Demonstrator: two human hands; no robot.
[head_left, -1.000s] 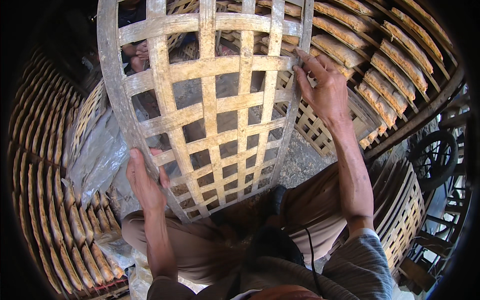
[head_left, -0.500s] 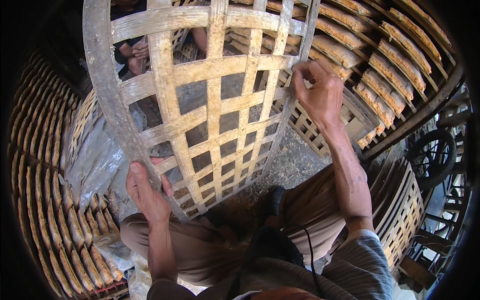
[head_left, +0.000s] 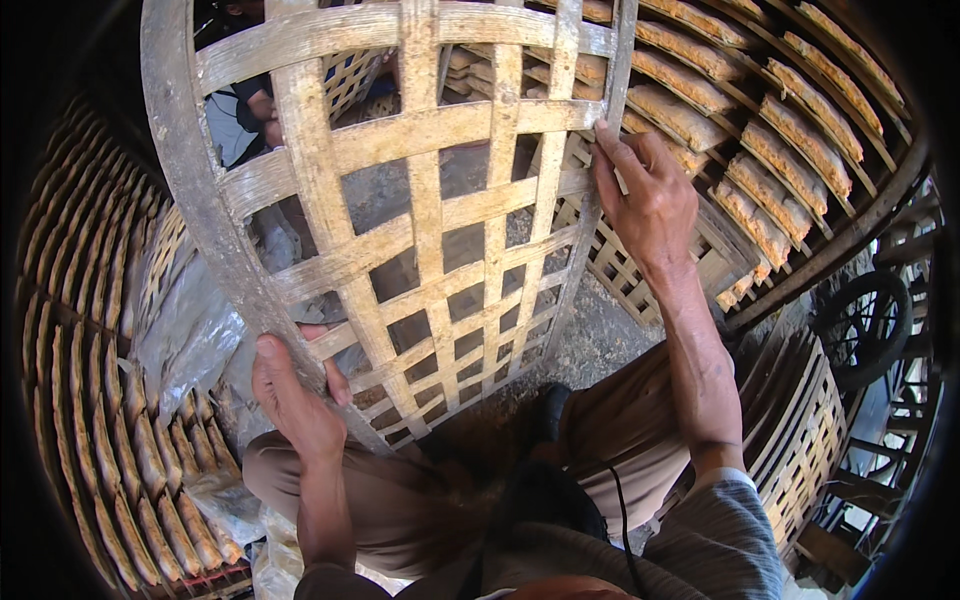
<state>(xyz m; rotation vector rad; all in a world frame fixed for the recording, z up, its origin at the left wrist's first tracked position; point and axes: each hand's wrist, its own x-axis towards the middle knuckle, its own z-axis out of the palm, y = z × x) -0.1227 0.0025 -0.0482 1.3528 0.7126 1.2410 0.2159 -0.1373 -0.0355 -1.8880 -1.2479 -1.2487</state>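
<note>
A large woven bamboo tray (head_left: 425,205) stands tilted in front of me, its flat strips crossing in an open lattice inside a greyish rim. My left hand (head_left: 305,405) is closed round the lower part of the left rim, with the thumb on the near side and fingers showing through the gaps. At the upper right rim, my right hand (head_left: 650,205) has its fingers curled, thumb and forefinger pinching the edge. Parts of those fingertips are hidden by the rim. Both of my knees are below the tray.
Racks of trays bearing orange-topped slabs (head_left: 770,220) rise at the right, with similar rows (head_left: 145,460) at the left. Crumpled clear plastic (head_left: 190,310) lies beside the tray. Stacked bamboo trays (head_left: 805,450) and a wheel (head_left: 865,325) are at the right. Another person's hand (head_left: 265,105) shows beyond.
The tray's top has shifted slightly left and its lower end slightly right. My right hand has moved a little down and right, its forefinger straighter; the left keeps its hold.
</note>
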